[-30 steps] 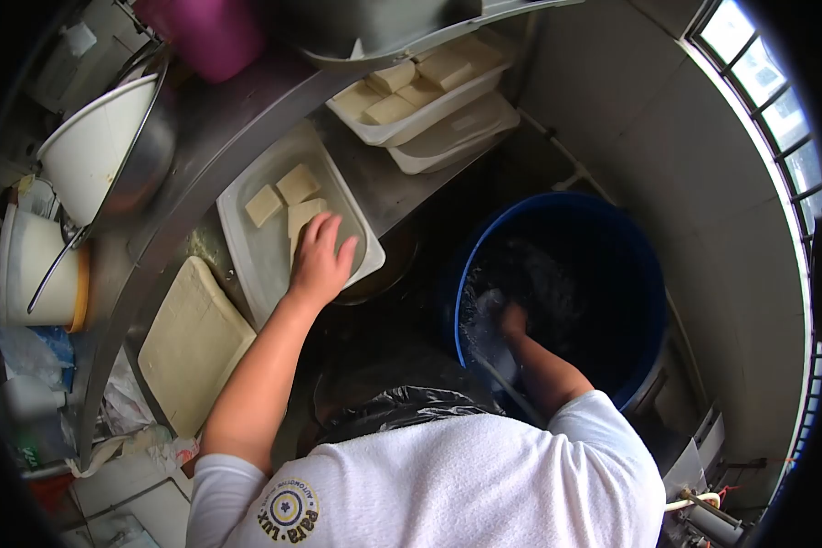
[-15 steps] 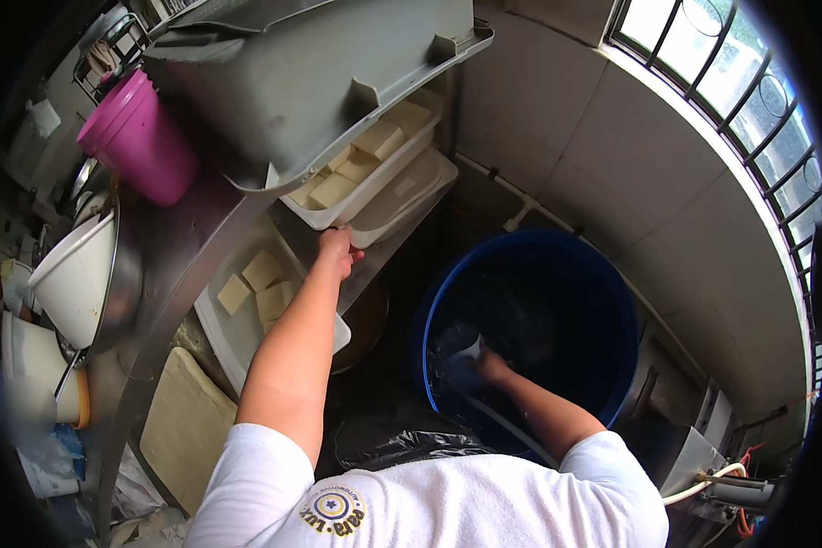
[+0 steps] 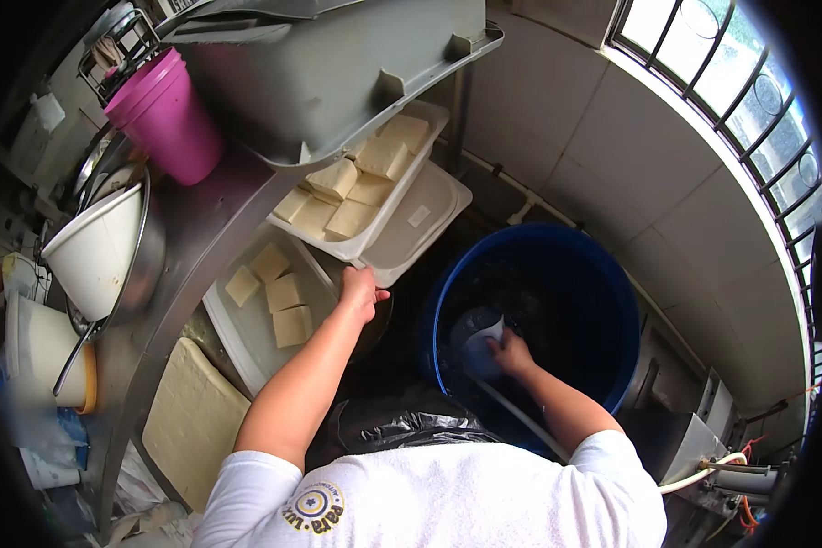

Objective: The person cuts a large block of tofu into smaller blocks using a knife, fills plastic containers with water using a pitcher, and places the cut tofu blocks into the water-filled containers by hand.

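My left hand (image 3: pixel 363 294) has its fingers closed on the near corner of a pale plastic lid or shallow tray (image 3: pixel 422 217). On it, partly overlapping, rests a white tub (image 3: pixel 349 248) of pale tofu-like blocks (image 3: pixel 384 159). Down inside a blue barrel (image 3: pixel 532 234), my right hand (image 3: pixel 513 353) grips a whitish, translucent scoop-like container (image 3: pixel 480 347) by its rim. The container's lower part is blurred in the dark water, so its exact shape cannot be made out.
Another white tub (image 3: pixel 247 342) with several pale blocks (image 3: pixel 283 292) sits left of my forearm. A large grey bin (image 3: pixel 338 82) overhangs the full tub. A pink bucket (image 3: pixel 169 123) stands on the metal counter (image 3: pixel 212 215). A pipe (image 3: pixel 521 411) slants into the barrel.
The lid and the tub of blocks have slid out toward me from under the grey bin, with my left hand on the corner. My right hand and the container have shifted slightly rightward in the barrel.
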`<action>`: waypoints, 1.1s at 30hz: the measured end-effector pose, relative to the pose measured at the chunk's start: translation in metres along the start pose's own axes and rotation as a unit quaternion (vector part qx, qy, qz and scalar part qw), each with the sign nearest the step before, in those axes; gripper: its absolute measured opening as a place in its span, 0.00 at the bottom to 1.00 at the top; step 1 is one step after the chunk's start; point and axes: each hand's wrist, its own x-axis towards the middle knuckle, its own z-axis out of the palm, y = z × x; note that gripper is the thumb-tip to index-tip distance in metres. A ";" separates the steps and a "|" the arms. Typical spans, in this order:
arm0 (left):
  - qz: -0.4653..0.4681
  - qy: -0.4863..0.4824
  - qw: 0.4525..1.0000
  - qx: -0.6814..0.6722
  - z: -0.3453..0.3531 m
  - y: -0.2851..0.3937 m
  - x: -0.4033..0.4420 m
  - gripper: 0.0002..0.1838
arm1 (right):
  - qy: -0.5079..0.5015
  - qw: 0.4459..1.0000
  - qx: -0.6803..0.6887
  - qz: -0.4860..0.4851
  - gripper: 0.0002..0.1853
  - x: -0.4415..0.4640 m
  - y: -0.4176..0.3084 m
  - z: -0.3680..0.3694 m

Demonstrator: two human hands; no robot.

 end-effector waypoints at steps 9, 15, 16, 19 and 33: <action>0.011 -0.052 0.982 0.180 -0.014 0.004 -0.084 0.24 | 0.106 0.987 -0.044 -0.109 0.20 -0.061 -0.105 -0.126; 0.421 -0.123 0.822 0.365 0.004 0.046 -0.099 0.21 | 0.155 0.939 -0.069 -0.299 0.19 -0.076 -0.191 -0.203; 0.438 -0.107 0.827 0.336 0.015 0.055 -0.094 0.22 | 0.160 0.920 -0.095 -0.345 0.21 -0.078 -0.214 -0.218; 0.438 -0.082 0.854 0.268 0.047 0.070 -0.043 0.26 | 0.165 0.871 -0.142 -0.440 0.23 -0.073 -0.286 -0.251; 0.544 0.086 0.692 0.467 0.062 0.157 -0.004 0.30 | 0.145 0.861 -0.221 -0.435 0.18 -0.009 -0.427 -0.242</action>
